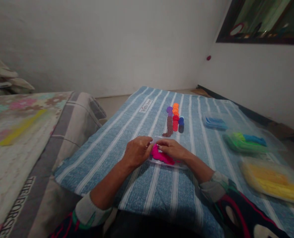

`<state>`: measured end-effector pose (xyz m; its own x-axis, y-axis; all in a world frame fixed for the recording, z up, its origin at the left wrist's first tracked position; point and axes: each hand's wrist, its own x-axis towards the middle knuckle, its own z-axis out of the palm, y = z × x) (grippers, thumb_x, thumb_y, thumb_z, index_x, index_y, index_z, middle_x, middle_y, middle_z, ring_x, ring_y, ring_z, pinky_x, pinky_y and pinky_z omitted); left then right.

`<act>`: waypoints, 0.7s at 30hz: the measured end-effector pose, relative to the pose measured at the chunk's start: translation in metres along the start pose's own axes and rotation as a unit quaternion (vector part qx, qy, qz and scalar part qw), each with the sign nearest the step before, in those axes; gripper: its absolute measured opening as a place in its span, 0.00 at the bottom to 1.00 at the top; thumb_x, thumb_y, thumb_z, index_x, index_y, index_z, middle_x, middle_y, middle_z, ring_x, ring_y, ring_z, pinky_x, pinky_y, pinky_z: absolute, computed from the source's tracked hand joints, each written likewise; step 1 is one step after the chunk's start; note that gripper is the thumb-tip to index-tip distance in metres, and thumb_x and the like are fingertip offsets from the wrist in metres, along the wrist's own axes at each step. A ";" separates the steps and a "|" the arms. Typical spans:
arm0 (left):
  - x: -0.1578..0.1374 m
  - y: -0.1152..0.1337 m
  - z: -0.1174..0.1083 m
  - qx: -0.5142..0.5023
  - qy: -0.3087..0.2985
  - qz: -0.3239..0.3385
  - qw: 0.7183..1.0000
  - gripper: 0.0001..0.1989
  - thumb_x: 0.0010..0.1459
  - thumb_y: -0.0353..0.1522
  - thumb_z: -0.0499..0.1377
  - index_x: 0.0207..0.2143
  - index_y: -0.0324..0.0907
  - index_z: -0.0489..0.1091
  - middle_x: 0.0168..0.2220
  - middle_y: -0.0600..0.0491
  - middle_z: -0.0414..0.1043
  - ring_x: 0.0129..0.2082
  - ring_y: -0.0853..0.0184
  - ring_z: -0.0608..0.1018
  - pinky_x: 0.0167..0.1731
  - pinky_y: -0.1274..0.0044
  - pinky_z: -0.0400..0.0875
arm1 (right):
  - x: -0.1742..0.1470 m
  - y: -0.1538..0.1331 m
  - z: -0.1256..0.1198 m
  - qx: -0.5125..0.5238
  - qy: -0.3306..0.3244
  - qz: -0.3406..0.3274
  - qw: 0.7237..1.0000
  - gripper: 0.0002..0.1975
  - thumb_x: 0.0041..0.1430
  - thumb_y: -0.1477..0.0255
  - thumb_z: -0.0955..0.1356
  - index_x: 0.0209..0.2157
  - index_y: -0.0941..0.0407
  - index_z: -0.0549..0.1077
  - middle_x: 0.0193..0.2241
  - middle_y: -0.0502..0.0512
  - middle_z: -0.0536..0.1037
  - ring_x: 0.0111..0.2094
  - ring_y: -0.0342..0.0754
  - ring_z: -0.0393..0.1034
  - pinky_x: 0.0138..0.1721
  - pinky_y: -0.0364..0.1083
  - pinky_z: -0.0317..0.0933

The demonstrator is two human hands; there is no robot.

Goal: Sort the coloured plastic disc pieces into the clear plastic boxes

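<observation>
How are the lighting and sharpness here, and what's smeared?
Head view: dim, soft light; at right, the yellow-filled clear plastic tub is blurred; near centre, the bright pink soft lump is clearer; at upper right, the dark-framed glass window is murky and slanted, possibly from wide-angle distortion.

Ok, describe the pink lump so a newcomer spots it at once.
Find the blue striped cloth, then the clear box at the left hand and right hand. The pink lump lies inside, the only hot-pink piece on the cloth; the strip just beyond is brown.
</observation>
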<state>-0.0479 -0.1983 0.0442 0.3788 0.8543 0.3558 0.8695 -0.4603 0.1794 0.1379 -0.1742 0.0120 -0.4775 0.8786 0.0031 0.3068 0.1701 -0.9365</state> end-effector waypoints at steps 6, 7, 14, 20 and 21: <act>-0.001 -0.005 0.014 -0.026 0.074 0.024 0.997 0.08 0.56 0.30 0.57 0.37 0.39 0.74 0.31 0.50 0.78 0.31 0.65 0.78 0.33 0.75 0.71 | 0.004 -0.001 -0.002 -0.060 -0.012 -0.033 0.998 0.14 0.55 0.79 0.63 0.40 0.58 0.76 0.35 0.52 0.76 0.38 0.45 0.68 0.42 0.45 0.60; -0.002 -0.006 0.016 -0.032 0.085 0.031 0.995 0.08 0.56 0.30 0.56 0.37 0.39 0.74 0.31 0.50 0.77 0.31 0.65 0.78 0.33 0.75 0.71 | 0.004 -0.002 -0.002 -0.066 -0.014 -0.037 0.997 0.14 0.55 0.79 0.62 0.40 0.58 0.76 0.35 0.52 0.76 0.38 0.45 0.68 0.43 0.45 0.59; -0.003 -0.009 0.022 -0.067 0.137 0.061 0.986 0.08 0.58 0.30 0.54 0.35 0.39 0.73 0.30 0.50 0.77 0.31 0.67 0.77 0.32 0.76 0.71 | 0.008 -0.010 0.004 -0.105 -0.029 -0.065 0.992 0.13 0.53 0.80 0.63 0.36 0.57 0.76 0.33 0.51 0.76 0.36 0.45 0.68 0.42 0.45 0.59; -0.002 -0.010 0.023 -0.084 0.157 0.070 0.982 0.08 0.58 0.30 0.53 0.34 0.39 0.73 0.30 0.50 0.77 0.31 0.66 0.77 0.33 0.76 0.71 | 0.009 -0.011 0.005 -0.111 -0.019 -0.050 0.992 0.12 0.54 0.79 0.62 0.36 0.59 0.76 0.32 0.52 0.76 0.34 0.45 0.68 0.39 0.44 0.59; -0.002 -0.010 0.024 -0.085 0.158 0.069 0.981 0.09 0.58 0.30 0.53 0.34 0.40 0.73 0.30 0.50 0.77 0.31 0.67 0.77 0.33 0.76 0.71 | 0.009 -0.011 0.005 -0.115 -0.012 -0.047 0.992 0.11 0.55 0.78 0.62 0.36 0.59 0.75 0.32 0.52 0.76 0.34 0.45 0.67 0.39 0.44 0.59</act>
<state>-0.0504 -0.1899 0.0199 0.3497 0.6756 0.6491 0.7411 -0.6233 0.2495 0.1262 -0.1705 0.0208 -0.5315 0.8438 0.0748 0.4386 0.3497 -0.8279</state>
